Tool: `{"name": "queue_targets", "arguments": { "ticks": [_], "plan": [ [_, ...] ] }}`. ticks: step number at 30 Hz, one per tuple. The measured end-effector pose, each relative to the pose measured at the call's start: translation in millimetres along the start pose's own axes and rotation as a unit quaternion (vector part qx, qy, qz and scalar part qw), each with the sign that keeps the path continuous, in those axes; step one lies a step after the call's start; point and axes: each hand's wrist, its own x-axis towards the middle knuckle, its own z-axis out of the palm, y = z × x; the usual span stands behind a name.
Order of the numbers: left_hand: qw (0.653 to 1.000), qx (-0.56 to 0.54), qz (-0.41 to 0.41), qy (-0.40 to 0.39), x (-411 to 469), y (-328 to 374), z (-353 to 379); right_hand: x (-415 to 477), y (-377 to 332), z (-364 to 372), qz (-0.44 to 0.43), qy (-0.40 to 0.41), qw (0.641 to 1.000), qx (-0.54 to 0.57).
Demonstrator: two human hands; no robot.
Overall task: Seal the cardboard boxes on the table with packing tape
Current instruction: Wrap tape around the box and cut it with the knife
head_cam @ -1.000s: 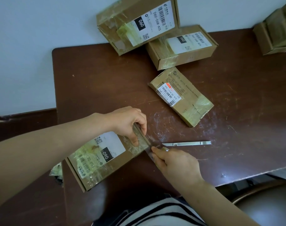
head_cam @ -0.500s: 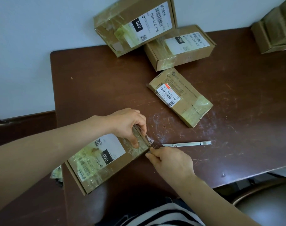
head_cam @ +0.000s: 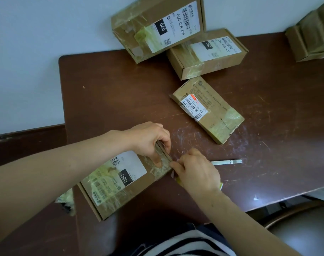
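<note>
Head camera faces down, seemingly near table [head_cam: 120,89].

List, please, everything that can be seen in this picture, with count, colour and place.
table: one, dark brown, against the pale wall
near box: one, brown with a white label, at the table's near edge
leaning box: one, brown, at the back, tilted against the wall
back box: one, brown, right of the leaning box
middle box: one, brown with a red-white label, at the table's centre
corner box: brown, far right, cut off; count unclear
blade: one, silver, flat on the table
tape scraps: one clump, yellowish, beyond the table's left edge
chair: one, dark, lower right
shirt: striped, bottom
left hand: grips the near box's end
right hand: pinches tape at that end
</note>
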Motion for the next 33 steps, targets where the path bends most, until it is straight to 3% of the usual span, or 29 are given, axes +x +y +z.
{"name": "queue_targets", "arguments": {
  "ticks": [8,13,17,26,33],
  "plan": [
    [1.000,-0.011,0.018,0.019,0,-6,3,-6,-14,13,-0.073,0.165,0.980,-0.086],
    [0.998,0.016,0.053,0.010,-4,-8,-2,-5,-18,12,-0.054,0.147,0.984,-0.086],
    [0.998,-0.047,0.019,-0.045,-6,-6,-10,-6,-21,11,-0.051,0.160,0.983,-0.071],
    [0.993,-0.111,0.026,0.015,-6,-8,-5,-5,-22,13,-0.069,0.167,0.978,-0.099],
    [0.992,-0.124,0.010,0.024,-5,-10,-3,2,-27,12,-0.053,0.090,0.989,-0.107]
  ]
}}
